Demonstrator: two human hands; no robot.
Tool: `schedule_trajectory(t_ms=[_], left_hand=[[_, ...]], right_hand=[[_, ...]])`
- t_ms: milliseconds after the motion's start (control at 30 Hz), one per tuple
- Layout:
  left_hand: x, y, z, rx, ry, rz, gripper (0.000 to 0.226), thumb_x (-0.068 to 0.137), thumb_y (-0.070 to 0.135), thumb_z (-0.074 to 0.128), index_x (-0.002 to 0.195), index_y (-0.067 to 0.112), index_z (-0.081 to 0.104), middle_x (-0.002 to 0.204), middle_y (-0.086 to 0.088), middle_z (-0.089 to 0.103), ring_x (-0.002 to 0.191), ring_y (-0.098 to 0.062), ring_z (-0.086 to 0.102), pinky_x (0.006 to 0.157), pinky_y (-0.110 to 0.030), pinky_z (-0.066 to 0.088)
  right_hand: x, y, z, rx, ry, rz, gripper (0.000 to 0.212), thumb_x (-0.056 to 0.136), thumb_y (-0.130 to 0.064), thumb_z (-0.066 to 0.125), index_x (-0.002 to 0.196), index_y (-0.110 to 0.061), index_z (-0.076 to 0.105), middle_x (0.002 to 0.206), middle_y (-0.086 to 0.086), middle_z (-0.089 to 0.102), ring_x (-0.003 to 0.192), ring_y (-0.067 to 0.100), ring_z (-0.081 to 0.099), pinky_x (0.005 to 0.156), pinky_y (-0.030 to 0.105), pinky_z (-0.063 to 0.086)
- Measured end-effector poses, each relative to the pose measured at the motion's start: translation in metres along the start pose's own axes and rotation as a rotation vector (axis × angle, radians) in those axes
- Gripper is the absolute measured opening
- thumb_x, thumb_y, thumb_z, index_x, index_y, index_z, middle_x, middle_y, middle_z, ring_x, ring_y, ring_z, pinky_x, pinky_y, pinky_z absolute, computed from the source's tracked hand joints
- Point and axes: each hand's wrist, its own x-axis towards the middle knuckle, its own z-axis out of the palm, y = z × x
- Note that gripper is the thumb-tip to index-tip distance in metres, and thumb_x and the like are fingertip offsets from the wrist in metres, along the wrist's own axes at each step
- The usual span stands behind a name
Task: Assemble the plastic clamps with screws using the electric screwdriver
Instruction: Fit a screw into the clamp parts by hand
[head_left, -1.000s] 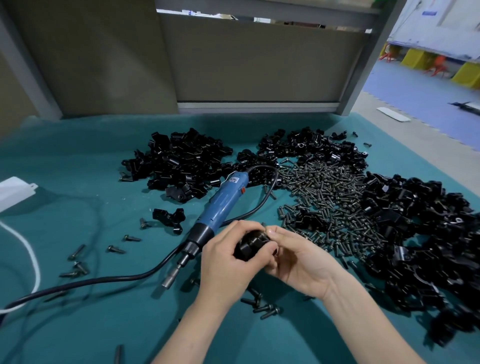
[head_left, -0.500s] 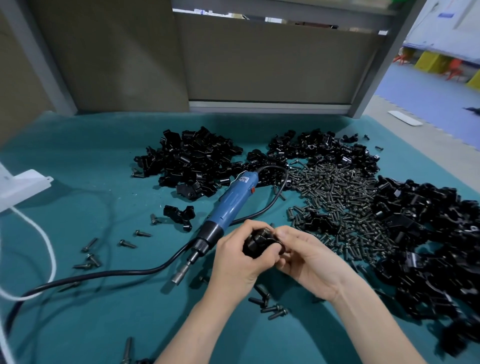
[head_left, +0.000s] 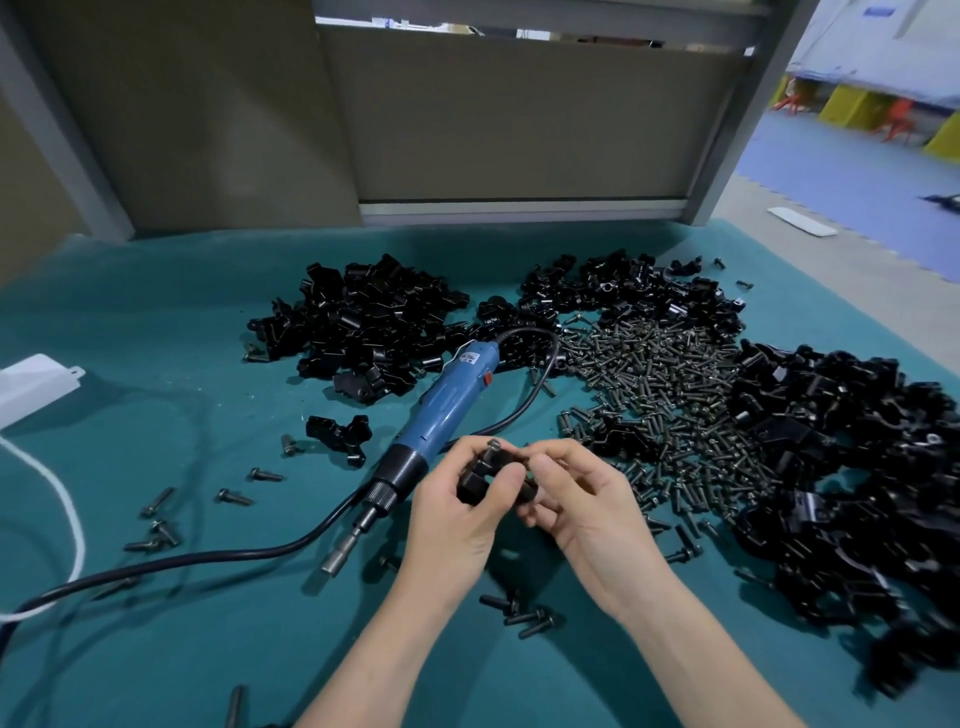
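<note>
Seating a screw (head_left: 492, 446) by hand in a black plastic clamp (head_left: 474, 482), by the look of the grip, ahead of any driving; clamp pinched between the curled fingers (head_left: 470, 448) of the left hand (head_left: 457, 519) and those of the right hand (head_left: 587, 499), both sets closed on it, left thumb pressed across its near face; screw head standing proud just above the left fingers, shank down into the part, depth of seating too small to tell; any second clamp half under the right fingers hidden from view; electric screwdriver (head_left: 441, 410) lying on the teal tabletop (head_left: 156, 322) just left of the left fingers, touched by neither hand, bit (head_left: 340, 556) aimed low and left, away from the clamp, black cable (head_left: 208, 558) trailing off further left; heap of screws (head_left: 665, 374) beyond and to the right of the right fingers; piles of clamp parts (head_left: 363, 322) well beyond the fingers, more far to the right; a few stray screws (head_left: 524, 618) nearer than the fingers, beneath the wrists. Next, most likely: keeping the clamp steady in one hand with the screw upright, freeing the other to fetch the screwdriver, then setting the bit square on the screw head before driving; main hazard, as a judgement only, a loosely started screw tipping or dropping out during the change of grip.
</note>
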Motion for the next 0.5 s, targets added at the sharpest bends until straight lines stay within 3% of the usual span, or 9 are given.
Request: schedule_trajectory(t_ms=[100,200,333,433,500], left_hand=[[0.0007,0.0000,-0.0034,0.039,0.034,0.006,0.023,0.074,0.048,0.065,0.079,0.026,0.064,0.070,0.002,0.061,0.064,-0.013,0.058,0.053,-0.021,0.047],[-0.0004,0.0015,-0.0030,0.008,0.023,0.009,0.026,0.078,0.047,0.062,0.083,0.022,0.062,0.071,0.003,0.063,0.062,-0.011,0.061,0.053,-0.023,0.050],[0.0007,0.0036,0.0005,-0.094,0.000,0.003,0.020,0.086,0.030,0.064,0.087,0.011,0.057,0.064,-0.002,0.062,0.052,-0.018,0.060,0.053,-0.024,0.050],[0.0019,0.0047,0.0035,-0.103,-0.015,0.002,0.023,0.085,0.018,0.069,0.089,0.005,0.051,0.057,-0.003,0.060,0.045,-0.013,0.056,0.047,-0.015,0.044],[0.0019,0.0042,0.0040,-0.116,-0.004,-0.015,0.026,0.081,0.020,0.071,0.086,0.004,0.051,0.060,-0.001,0.060,0.049,-0.012,0.058,0.050,-0.017,0.047]], right_hand=[[-0.0018,-0.0026,-0.0033,-0.101,-0.045,-0.021,0.018,0.078,-0.017,0.076,0.096,-0.018,0.076,0.096,0.006,0.073,0.077,0.017,0.067,0.072,0.024,0.053],[-0.0039,-0.0021,-0.0033,-0.310,0.006,-0.090,0.017,0.081,-0.016,0.075,0.096,-0.025,0.076,0.082,-0.001,0.073,0.066,0.010,0.063,0.067,0.021,0.052],[-0.0047,-0.0030,-0.0009,-0.352,0.000,-0.122,0.022,0.077,-0.024,0.072,0.098,-0.018,0.071,0.066,-0.005,0.067,0.058,0.009,0.059,0.063,0.021,0.050],[-0.0045,-0.0049,-0.0035,-0.356,-0.031,-0.122,0.018,0.082,-0.014,0.071,0.099,-0.011,0.068,0.069,-0.005,0.068,0.059,0.009,0.060,0.064,0.020,0.050],[-0.0036,-0.0083,-0.0052,-0.326,-0.041,-0.091,0.023,0.079,-0.016,0.073,0.101,-0.012,0.068,0.083,-0.002,0.071,0.063,0.011,0.062,0.065,0.022,0.052]])
